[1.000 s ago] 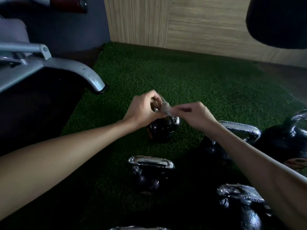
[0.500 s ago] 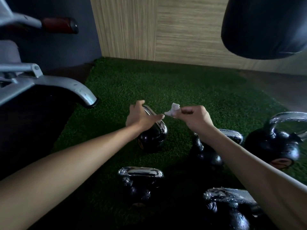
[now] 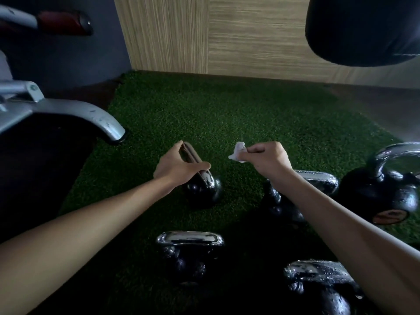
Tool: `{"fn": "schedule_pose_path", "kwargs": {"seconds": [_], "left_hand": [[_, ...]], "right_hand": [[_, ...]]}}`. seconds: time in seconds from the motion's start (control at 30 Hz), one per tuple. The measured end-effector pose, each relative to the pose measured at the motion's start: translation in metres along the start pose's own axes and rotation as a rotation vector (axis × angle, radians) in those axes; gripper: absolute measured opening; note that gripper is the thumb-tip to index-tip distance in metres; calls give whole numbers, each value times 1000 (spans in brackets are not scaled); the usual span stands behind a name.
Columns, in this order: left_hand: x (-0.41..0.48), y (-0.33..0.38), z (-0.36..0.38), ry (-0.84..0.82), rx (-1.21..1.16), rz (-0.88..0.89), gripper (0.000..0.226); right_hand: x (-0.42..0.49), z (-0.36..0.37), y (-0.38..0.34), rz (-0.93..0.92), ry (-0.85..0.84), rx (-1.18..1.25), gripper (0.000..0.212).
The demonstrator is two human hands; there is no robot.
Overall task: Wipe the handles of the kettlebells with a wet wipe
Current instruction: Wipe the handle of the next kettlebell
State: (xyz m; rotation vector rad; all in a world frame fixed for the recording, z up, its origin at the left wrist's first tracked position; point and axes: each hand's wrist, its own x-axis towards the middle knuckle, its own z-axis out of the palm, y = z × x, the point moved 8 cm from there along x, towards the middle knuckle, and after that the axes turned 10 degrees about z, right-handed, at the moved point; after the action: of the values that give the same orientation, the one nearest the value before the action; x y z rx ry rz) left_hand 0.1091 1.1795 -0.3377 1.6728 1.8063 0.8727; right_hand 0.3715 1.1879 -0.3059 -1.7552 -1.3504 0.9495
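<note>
Several black kettlebells with chrome handles stand on green turf. My left hand (image 3: 176, 165) grips the handle of the small middle kettlebell (image 3: 204, 189), thumb on one side and fingers on the other. My right hand (image 3: 266, 159) pinches a crumpled white wet wipe (image 3: 237, 152) in the air, to the right of that handle and apart from it. A kettlebell (image 3: 189, 248) stands near the front, another (image 3: 318, 285) at the front right, one (image 3: 316, 180) partly hidden under my right forearm, and a big kettlebell (image 3: 384, 189) at the right edge.
A grey metal machine leg (image 3: 91, 117) ends on the turf's left edge, with a red-gripped bar (image 3: 61, 21) above it. A black punching bag (image 3: 363, 28) hangs at the top right. A wood-panel wall (image 3: 227, 35) closes the far side of the turf (image 3: 227, 114).
My right hand has lifted the wipe off the middle kettlebell's handle and drawn it to the right. My left hand stays on that handle. The camera has tilted upward.
</note>
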Motion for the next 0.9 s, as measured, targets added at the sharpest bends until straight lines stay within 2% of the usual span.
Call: {"fn": "schedule_pose_path", "kwargs": {"seconds": [0.27,0.4,0.57,0.67,0.77,0.9], "left_hand": [[-26,-34,-22,-35,-85,160,118],[-36,-48,-31,-32,-40,199,129],[-35,-52,-32,-80,8,260,131],[-34,-52,-32,-68,1,255,131],[-33,-54,-32,-64,-7,242,133],[-29,-50,-29,-74,31,247,137]], "right_hand": [[33,73,-4,21,-123,-120,27],[40,110,-13,-56,-114,-193,22],[35,149,-16,-139,-110,-209,27],[31,154,-13,-178,-113,-171,23],[33,152,-7,-158,-128,-192,29],[27,152,-26,-198,-91,-152,26]]}}
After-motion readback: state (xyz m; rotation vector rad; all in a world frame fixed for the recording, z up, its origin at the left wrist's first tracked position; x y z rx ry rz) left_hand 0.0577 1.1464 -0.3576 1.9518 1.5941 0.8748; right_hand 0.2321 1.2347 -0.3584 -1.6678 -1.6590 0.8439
